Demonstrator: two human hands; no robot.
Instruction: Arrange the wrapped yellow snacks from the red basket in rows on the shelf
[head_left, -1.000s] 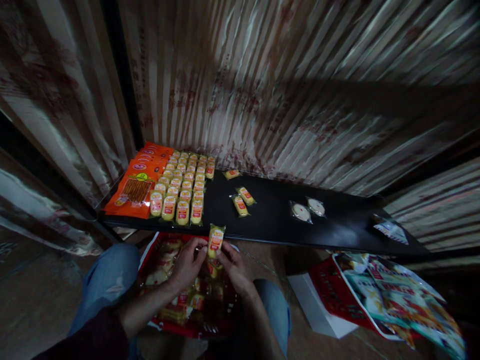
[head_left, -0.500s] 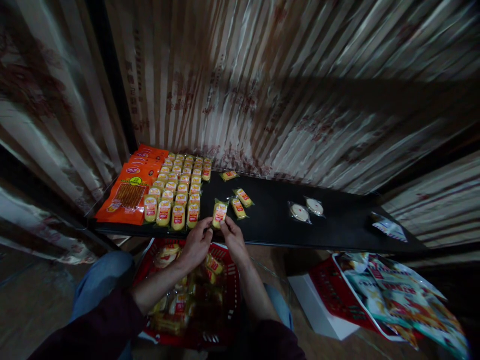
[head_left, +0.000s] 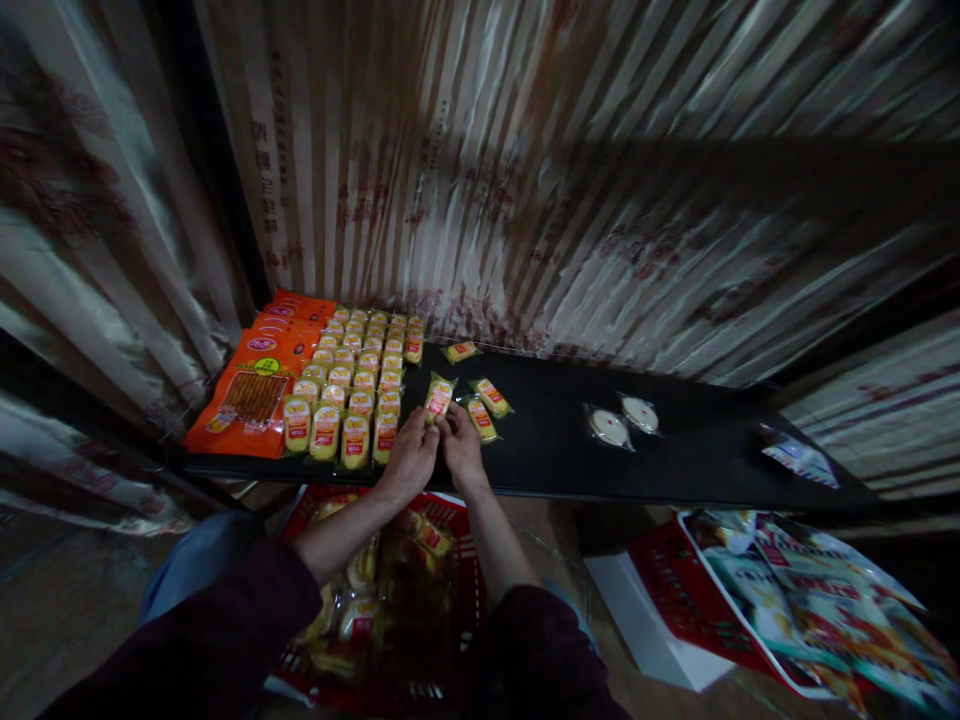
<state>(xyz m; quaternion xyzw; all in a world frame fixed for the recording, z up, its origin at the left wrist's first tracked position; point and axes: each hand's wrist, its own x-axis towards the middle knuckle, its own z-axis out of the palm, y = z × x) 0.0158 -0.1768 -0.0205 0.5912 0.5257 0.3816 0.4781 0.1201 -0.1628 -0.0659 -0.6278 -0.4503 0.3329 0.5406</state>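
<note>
Packet (red label, unreadable) in hands

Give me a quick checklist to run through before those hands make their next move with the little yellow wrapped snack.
1. Small yellow wrapped snack gripped by left hand and right hand: ok.
2. Bare black shelf to the right of the tight rows of yellow packets: ok.
3. Three loose yellow packets lined up with those rows: not ok, scattered.
4. More packets in the red plastic basket below: ok.
5. Held snack's underside touching the shelf: cannot tell.
</note>
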